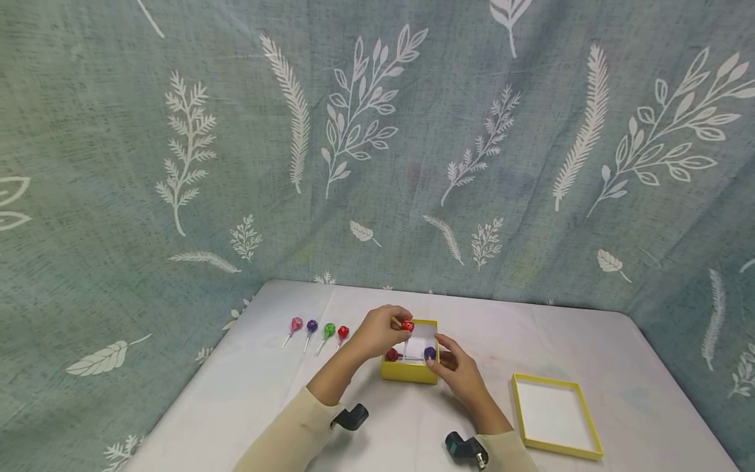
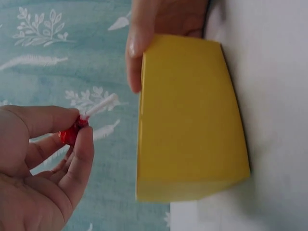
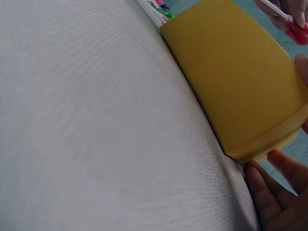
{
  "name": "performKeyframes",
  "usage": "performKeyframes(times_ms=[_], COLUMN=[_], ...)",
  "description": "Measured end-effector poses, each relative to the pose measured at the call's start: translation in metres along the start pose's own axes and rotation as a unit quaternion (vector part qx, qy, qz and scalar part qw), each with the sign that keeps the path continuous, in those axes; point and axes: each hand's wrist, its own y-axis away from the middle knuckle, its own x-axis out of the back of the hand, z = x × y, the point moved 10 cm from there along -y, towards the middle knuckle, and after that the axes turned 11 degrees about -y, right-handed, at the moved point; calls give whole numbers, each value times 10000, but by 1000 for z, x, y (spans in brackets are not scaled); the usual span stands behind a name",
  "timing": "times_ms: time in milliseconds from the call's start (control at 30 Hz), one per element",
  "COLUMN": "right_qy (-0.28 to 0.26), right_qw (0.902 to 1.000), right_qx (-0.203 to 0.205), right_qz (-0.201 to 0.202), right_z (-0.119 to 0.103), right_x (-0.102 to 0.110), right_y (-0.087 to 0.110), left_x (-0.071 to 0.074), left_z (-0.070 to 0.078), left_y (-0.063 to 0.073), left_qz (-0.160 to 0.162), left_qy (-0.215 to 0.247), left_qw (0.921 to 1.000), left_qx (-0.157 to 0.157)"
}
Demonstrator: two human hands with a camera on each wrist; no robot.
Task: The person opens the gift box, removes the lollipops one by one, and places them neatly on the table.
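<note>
My left hand [image 1: 379, 333] pinches a red lollipop [image 1: 407, 325] between thumb and fingertips, above a yellow box [image 1: 409, 373]. In the left wrist view its white stick [image 2: 102, 105] points up and away from the fingers. Inside the box lie a dark red lollipop [image 1: 392, 354] at the left and a purple lollipop [image 1: 430, 353] at the right, sticks toward the middle. The right hand [image 1: 463, 375] holds the box at its right side, thumb near the front corner and fingers along the side wall. The left hand hides part of the box's inside.
Left of the box, a pink lollipop [image 1: 297, 324], a purple one [image 1: 312, 325], a green one [image 1: 329, 330] and a red one [image 1: 343, 332] lie in a row. A yellow-rimmed lid [image 1: 563, 450] lies at the right, white inside up. A patterned curtain [image 1: 401, 216] hangs behind the table.
</note>
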Motion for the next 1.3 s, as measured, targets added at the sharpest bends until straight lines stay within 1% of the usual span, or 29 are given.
performKeyframes(times_ms=[100, 233, 467, 533, 600, 700, 767, 800, 933, 1000, 1167, 1300], right_qy=[26, 51, 17, 4, 8, -10, -11, -21, -68, -89, -92, -78], right_qw=[10000, 10000, 10000, 10000, 10000, 10000, 10000, 10000, 10000, 10000, 9999, 10000], right_qx=[-29, -23, -14, -25, -6, -11, 4, 14, -3, -19, -51, -13], right_qz=[8, -1, 8, 33, 34, 12, 4, 3, 37, 32, 26, 9], right_z=[0, -1, -1, 0, 0, 2, 3, 3, 4, 3, 2, 2], right_x=[-1, -1, -1, -1, -1, -1, 0, 0, 2, 3, 2, 0], right_y=[0, 0, 1, 0, 0, 0, -1, -1, -1, -1, 0, 0], left_x=[5, 14, 33, 38, 42, 47, 50, 52, 55, 55, 53, 53], left_z=[-8, -22, -50, -58, -66, -81, -89, -91, -98, -101, -113, -126], left_y=[3, 8, 22, 27, 32, 40, 44, 47, 55, 59, 72, 79], left_qz=[-18, 14, 91, 99, 89, 83, 113, 132, 149, 116, 65, 38], left_qy=[73, 40, -77, -75, -78, -168, -265, -315, -407, -427, -627, -800], left_qw=[10000, 10000, 9999, 9999, 9999, 9992, 9986, 9985, 9987, 9987, 9973, 9949], left_qx=[-5, -50, -29, 11, 121, 359, 444, 435, 285, 258, 378, 605])
